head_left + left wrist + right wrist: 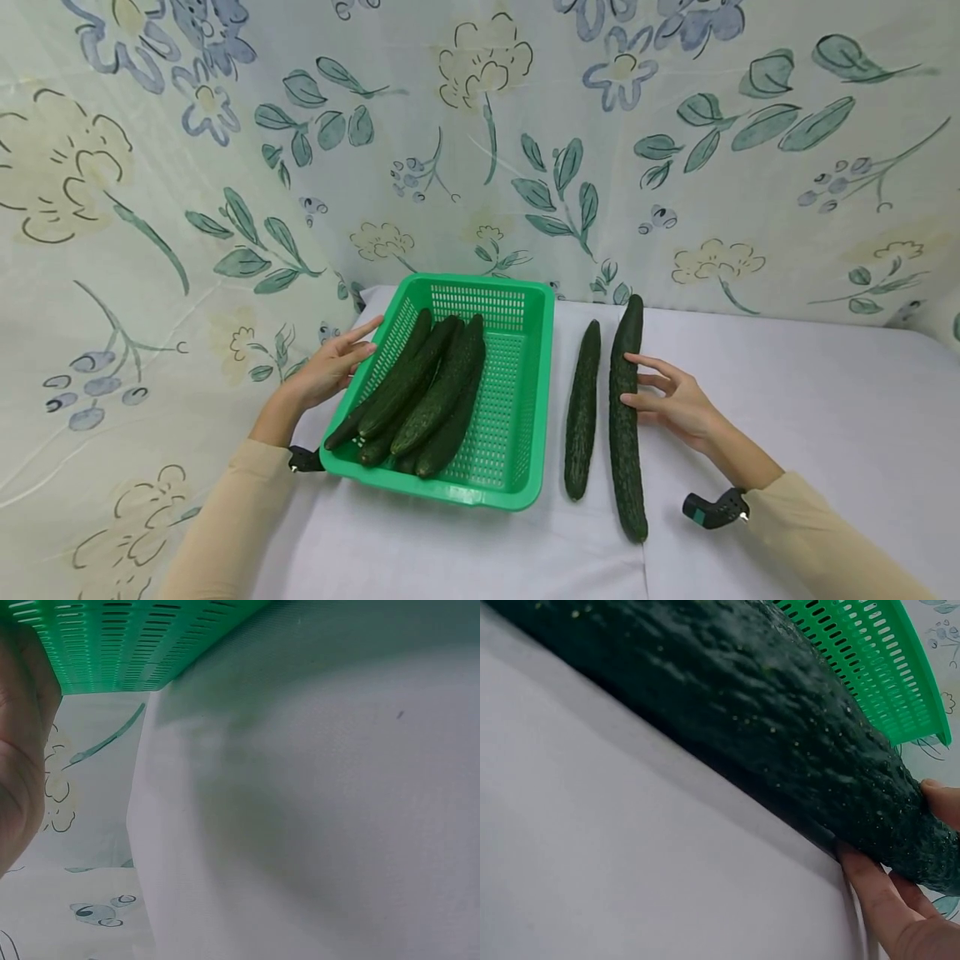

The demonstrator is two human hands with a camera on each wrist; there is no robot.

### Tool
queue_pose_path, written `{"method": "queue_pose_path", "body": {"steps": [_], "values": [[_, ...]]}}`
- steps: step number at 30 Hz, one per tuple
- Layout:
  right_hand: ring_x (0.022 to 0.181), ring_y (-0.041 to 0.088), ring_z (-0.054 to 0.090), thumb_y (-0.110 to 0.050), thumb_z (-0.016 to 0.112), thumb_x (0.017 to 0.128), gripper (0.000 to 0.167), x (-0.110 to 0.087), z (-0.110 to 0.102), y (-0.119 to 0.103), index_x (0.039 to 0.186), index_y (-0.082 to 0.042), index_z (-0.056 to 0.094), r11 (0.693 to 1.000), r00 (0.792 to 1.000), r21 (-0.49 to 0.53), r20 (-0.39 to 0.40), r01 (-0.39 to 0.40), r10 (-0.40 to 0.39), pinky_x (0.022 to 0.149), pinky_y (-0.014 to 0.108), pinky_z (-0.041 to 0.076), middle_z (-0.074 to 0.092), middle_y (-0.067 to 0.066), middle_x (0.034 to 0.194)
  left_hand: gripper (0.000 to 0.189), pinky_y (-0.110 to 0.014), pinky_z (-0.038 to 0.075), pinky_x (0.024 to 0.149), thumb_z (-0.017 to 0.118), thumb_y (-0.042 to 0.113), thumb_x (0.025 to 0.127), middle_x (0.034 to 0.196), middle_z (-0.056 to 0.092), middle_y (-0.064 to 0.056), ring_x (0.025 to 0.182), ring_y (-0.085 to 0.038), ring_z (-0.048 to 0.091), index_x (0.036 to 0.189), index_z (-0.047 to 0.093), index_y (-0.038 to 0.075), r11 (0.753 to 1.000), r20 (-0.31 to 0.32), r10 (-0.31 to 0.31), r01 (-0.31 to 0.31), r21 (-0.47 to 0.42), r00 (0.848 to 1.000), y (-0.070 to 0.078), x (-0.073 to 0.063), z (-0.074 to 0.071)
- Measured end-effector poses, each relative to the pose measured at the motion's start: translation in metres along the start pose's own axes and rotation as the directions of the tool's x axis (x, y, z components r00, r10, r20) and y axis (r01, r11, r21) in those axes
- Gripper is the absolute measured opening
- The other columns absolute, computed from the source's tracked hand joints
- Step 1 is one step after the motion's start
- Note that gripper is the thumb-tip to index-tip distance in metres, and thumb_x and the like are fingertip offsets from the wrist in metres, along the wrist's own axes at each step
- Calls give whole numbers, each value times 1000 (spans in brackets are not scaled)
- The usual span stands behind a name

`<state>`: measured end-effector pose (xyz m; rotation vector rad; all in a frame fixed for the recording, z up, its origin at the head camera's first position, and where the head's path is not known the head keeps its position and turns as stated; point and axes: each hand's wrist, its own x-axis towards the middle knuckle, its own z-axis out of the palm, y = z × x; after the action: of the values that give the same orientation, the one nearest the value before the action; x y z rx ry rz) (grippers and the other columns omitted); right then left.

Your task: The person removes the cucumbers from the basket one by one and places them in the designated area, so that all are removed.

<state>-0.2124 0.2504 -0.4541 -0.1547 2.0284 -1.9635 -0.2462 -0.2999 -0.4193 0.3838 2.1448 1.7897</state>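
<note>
Two loose cucumbers [582, 417] on a smooth white worktop [787, 400], right of the green basket [542, 392]; outer cucumber [626, 433] directly left of the right hand [678, 404], the nearer of the two, long axis running away from the body. Right fingers curled, pinching its far half. Left hand [326, 371] with fingers loosely extended against the basket's left side. Flowered cloth [420, 100] behind and at left.

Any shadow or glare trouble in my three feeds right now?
Head: even light, loose cucumbers distinct. Left wrist: soft shadow over the white cloth near the green basket. Right wrist: small highlights on the gripped cucumber, dark shadow along its underside.
</note>
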Motion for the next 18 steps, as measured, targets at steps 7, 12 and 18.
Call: {"method": "queue_pose_path", "body": {"steps": [7, 12, 18], "values": [[104, 11, 61, -4, 74, 91, 71, 1, -2, 4, 153, -15, 42, 999, 999, -40, -39, 16, -18, 81, 33, 55, 29, 32, 150, 57, -33, 24, 47, 46, 24, 109, 84, 38, -3, 48, -12, 24, 161, 24, 26, 1000, 2, -3, 3, -1, 1000, -1, 2, 1], [102, 11, 62, -4, 75, 90, 70, 2, -4, 4, 152, -16, 44, 998, 999, -57, -40, 31, -34, 80, 31, 55, 32, 32, 148, 58, -32, 24, 47, 46, 24, 108, 96, 46, -8, 49, -12, 24, 161, 23, 25, 1000, 1, -8, 8, -8, 1000, -1, 2, 1], [107, 13, 60, -6, 76, 88, 73, 4, -4, 7, 153, -13, 42, 996, 999, -80, -37, 31, -34, 83, 30, 54, 34, 29, 147, 57, -31, 25, 47, 46, 24, 108, 94, 41, -7, 49, -13, 25, 161, 24, 26, 1000, -7, -10, 10, -2, 1000, -2, 1, 0]]}}
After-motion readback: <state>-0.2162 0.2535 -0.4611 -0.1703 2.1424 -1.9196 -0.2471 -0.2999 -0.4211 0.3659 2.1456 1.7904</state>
